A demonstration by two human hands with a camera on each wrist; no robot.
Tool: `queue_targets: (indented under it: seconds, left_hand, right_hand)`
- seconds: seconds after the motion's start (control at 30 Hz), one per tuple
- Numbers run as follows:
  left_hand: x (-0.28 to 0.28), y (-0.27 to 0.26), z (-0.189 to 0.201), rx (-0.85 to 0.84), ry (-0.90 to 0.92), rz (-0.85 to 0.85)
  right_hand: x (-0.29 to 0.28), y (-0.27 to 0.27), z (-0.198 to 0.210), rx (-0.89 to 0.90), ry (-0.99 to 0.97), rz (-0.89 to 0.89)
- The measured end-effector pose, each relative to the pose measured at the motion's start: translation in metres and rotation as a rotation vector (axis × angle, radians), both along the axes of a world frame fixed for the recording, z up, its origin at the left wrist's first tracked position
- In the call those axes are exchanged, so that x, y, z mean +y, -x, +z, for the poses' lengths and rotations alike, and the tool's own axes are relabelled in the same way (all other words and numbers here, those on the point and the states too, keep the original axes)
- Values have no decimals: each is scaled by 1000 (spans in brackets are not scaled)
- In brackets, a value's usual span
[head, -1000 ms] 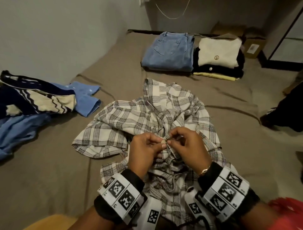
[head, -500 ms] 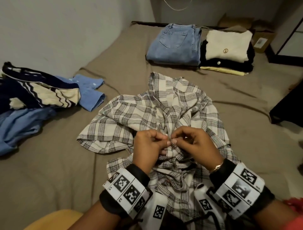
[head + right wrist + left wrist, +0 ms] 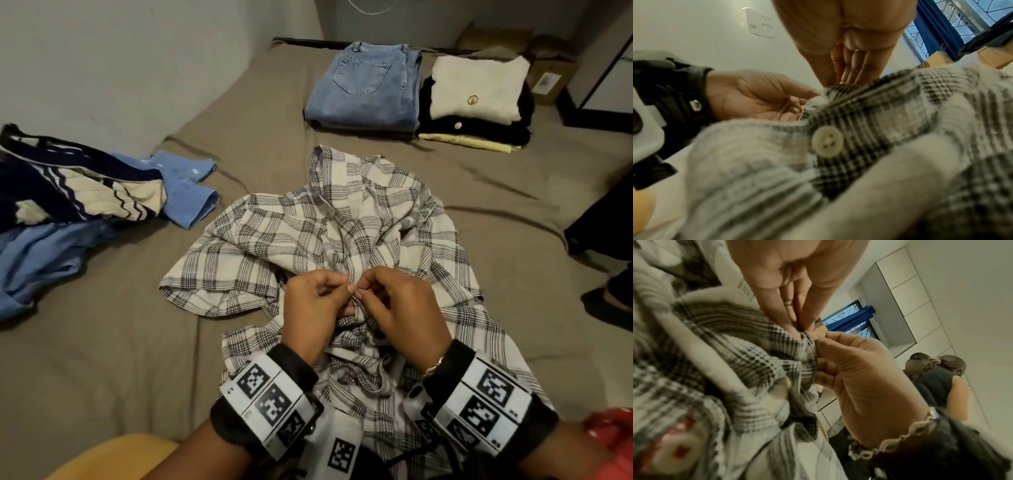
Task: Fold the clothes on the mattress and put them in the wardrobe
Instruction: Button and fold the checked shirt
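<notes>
Mattress (image 3: 130,359): jeans (image 3: 366,85) and tops folded far; both hands' fingers pinch plaid shirt (image 3: 294,236) placket, unfolded; heap left.

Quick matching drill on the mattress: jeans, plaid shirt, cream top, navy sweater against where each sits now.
Things:
1. jeans
2. plaid shirt
3. cream top
4. navy sweater

Places or states:
A. pinched by both hands, middle of the mattress
B. top of the folded stack, far right
C. unfolded heap by the left wall
D. folded, far end, left of the stack

Pairs: 1-D, 2-A, 3-B, 4-C
</notes>
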State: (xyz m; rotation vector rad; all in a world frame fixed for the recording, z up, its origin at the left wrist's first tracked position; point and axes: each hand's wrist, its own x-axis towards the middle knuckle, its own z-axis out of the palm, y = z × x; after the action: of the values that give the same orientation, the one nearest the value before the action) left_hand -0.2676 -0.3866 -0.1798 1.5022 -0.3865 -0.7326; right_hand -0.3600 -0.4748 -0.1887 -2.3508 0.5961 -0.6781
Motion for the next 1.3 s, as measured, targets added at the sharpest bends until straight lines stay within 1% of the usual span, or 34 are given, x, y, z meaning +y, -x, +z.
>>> queue_targets:
  seconds: [0.1, 0.2, 0.23, 0.27, 0.3, 0.33, 0.43, 0.47, 0.5, 0.53, 0.57, 0.6, 0.67, 0.7, 0.77, 0.8, 0.87, 0.9, 0.93, 0.97, 1.03, 1.1, 1.17, 1.2, 1.23, 1.27, 1.3]
  left_hand:
    - [-1, 3, 0, 35, 17, 17]
    - [-2, 5, 2, 112, 40, 22]
    - [-2, 5, 3, 136, 48, 26]
    - [-2, 4, 4, 158, 58, 28]
    - [-2, 4, 5, 179, 69, 27]
    - [-1, 3, 6, 199, 78, 24]
    - [-2, 0, 8, 237, 70, 7]
    - [-1, 0, 7, 230, 47, -6]
    - [0, 0, 6, 206, 18, -28]
    - [1, 1, 3, 148, -18, -68]
    - [2, 2, 0, 35, -74, -129]
    - [4, 4, -3, -117, -144, -205]
    - [5, 10, -7, -413, -268, -351]
    - [6, 14, -7, -525, -306, -399]
    - [7, 22, -5, -687, -337, -488]
    - [7, 27, -3, -771, -358, -548]
    - [6, 31, 1, -953, -410, -643]
    - [3, 27, 3, -1026, -421, -649]
    - [-1, 20, 6, -1069, -418, -614]
    - [-9, 10, 8, -1067, -414, -560]
    - [-26, -14, 9, -958, -430, -458]
    - [-39, -29, 0, -793, -563, -439]
    - [-47, -31, -14, -669, -717, -457]
    - [-49, -29, -21, -651, -772, -468]
    - [-50, -26, -26, -678, -823, -494]
    - [-52, -24, -29, -713, -857, -502]
    - [-52, -24, -30, -719, -853, -470]
  right_hand:
    - [1, 0, 1, 23, 108, 1]
    - [2, 1, 1, 41, 205, 16]
    - [1, 1, 2, 33, 192, 16]
    - [-1, 1, 1, 19, 133, 12]
    - [-3, 1, 2, -2, 11, 13]
    - [-7, 1, 2, -28, -171, 20]
    - [-13, -1, 8, -125, -862, 43]
    - [-15, 0, 10, -119, -1024, 43]
    - [-18, 0, 14, -61, -1092, 42]
    - [-21, 2, 16, 7, -1086, 43]
    - [-25, 3, 18, 46, -1005, 44]
    - [-30, 4, 19, 49, -851, 35]
    - [-38, 2, 21, 9, -468, -29]
    - [-40, 0, 21, 0, -355, -37]
    - [-41, -5, 15, 39, -279, -8]
    - [-42, -7, 10, 112, -243, -5]
    - [-42, -8, 1, 345, -120, -19]
    - [-43, -8, -4, 480, -47, -23]
    - [-44, -8, -7, 594, 25, -32]
    - [-45, -8, -9, 658, 73, -45]
    - [-46, -8, -8, 667, 104, -79]
    - [-48, -7, -5, 649, 109, -97]
    - [-47, -6, -1, 693, 102, -48]
    - [-45, -6, 0, 748, 114, -4]
    - [-44, -5, -1, 797, 138, 34]
    - [-43, -5, -3, 815, 160, 53]
    - [-44, -4, -4, 800, 168, 41]
